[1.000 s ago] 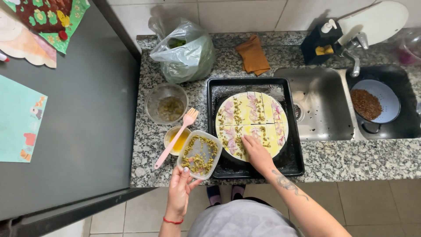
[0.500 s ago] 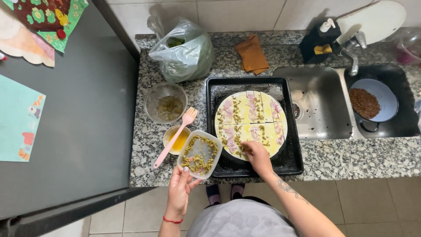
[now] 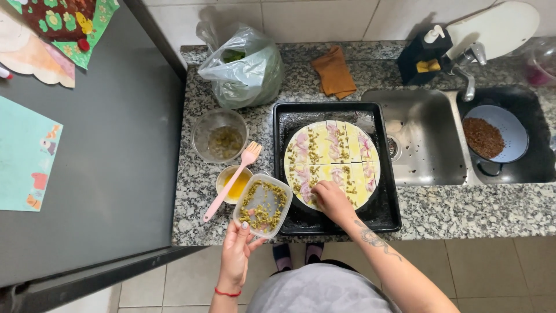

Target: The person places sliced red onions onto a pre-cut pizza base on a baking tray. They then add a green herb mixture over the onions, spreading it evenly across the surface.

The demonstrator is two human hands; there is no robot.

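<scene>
Under right hand (image 3: pixel 331 200), pizza (image 3: pixel 332 162) edge hidden, fingers' grip unclear

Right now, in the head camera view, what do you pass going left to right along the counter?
Glass bowl → rectangular container of chopped green bits held by the left hand → black baking tray with the round topped dough → steel sink basin → colander of brown grains.

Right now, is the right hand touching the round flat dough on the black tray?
Touching. The head view shows the right hand with its fingers pressed down on the near edge of the round dough, no gap visible, inside the black tray.
</scene>
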